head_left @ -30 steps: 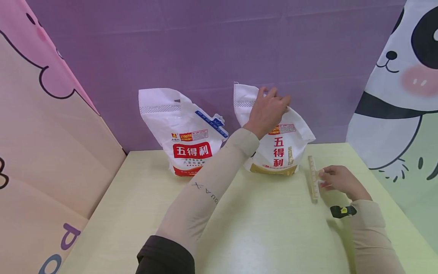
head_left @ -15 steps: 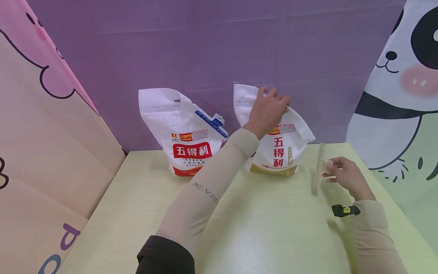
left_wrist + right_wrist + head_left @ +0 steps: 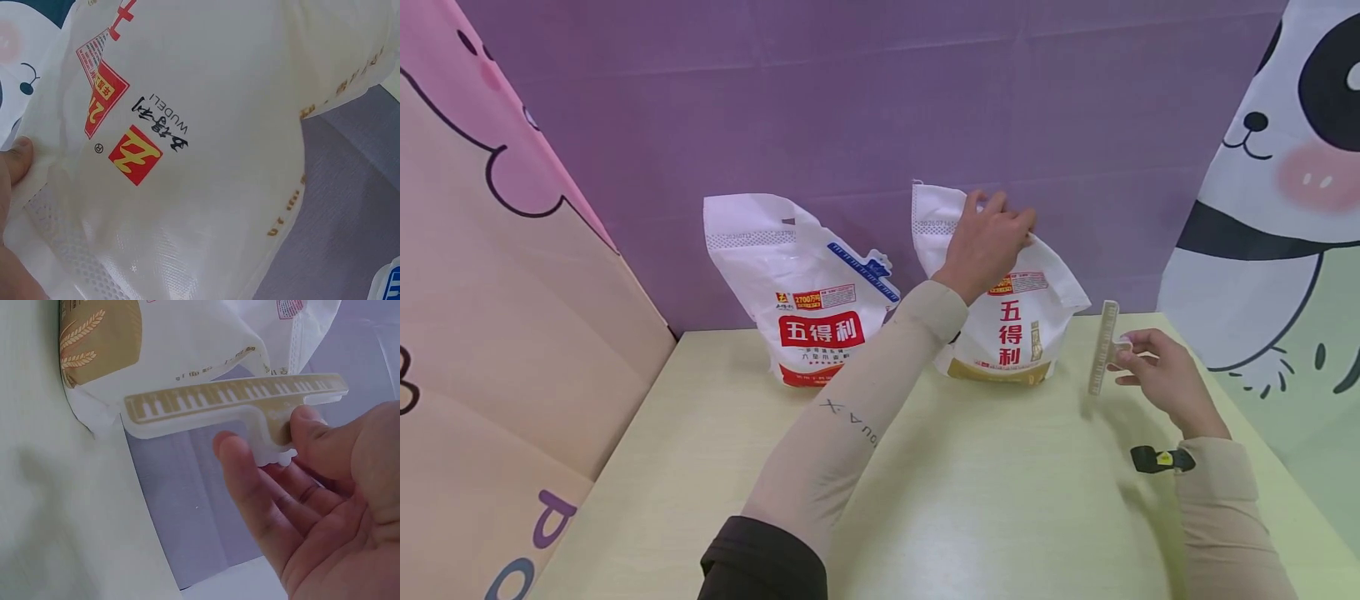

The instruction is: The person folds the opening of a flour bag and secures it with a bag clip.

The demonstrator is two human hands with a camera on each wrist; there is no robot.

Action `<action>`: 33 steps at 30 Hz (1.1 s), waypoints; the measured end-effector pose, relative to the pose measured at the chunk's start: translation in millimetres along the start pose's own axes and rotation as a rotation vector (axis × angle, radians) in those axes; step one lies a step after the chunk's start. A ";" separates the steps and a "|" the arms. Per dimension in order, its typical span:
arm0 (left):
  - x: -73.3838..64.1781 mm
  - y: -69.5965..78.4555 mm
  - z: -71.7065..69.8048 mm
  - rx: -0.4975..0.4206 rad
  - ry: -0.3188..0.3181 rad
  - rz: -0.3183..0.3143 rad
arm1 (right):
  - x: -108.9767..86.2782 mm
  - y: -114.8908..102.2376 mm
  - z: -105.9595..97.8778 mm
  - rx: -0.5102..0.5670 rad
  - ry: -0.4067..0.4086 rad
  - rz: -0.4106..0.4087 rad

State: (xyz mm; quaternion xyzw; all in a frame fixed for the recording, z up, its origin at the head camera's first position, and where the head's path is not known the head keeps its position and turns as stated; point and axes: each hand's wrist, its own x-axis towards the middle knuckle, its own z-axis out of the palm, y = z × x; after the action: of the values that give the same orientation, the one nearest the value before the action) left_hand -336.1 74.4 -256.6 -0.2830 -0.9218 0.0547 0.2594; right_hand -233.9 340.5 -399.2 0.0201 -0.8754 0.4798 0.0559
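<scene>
My left hand (image 3: 988,246) grips the folded top of the right-hand flour bag (image 3: 1022,312), a white bag with red lettering and a gold base. In the left wrist view the bag's white face (image 3: 206,125) fills most of the frame, with part of my hand at the left edge. My right hand (image 3: 1168,375) pinches a long bag clip (image 3: 1103,346) by its handle, just right of that bag and apart from it. The clip's gold-and-white bar (image 3: 231,397) shows in the right wrist view, with thumb and fingers on the tab below it.
A second flour bag (image 3: 820,329), white with red and blue print, stands to the left on the pale table (image 3: 970,500). Behind both bags rises a purple backdrop (image 3: 850,108). A printed panda panel (image 3: 1255,250) borders the table's right side.
My right hand has raised the clip off the tabletop and shifted it slightly away and to the right, tilting it. My left hand and both bags have stayed in place.
</scene>
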 end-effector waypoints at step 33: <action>-0.3 -0.3 -0.4 -0.002 -0.022 0.001 | -0.2 -45.5 -12.8 -0.246 0.233 -0.132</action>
State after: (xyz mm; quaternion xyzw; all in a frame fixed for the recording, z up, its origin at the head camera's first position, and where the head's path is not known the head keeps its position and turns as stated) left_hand -335.8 74.0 -256.2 -0.2832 -0.9244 0.0572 0.2492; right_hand -228.7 326.8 -354.3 0.0146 -0.9118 0.3636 0.1904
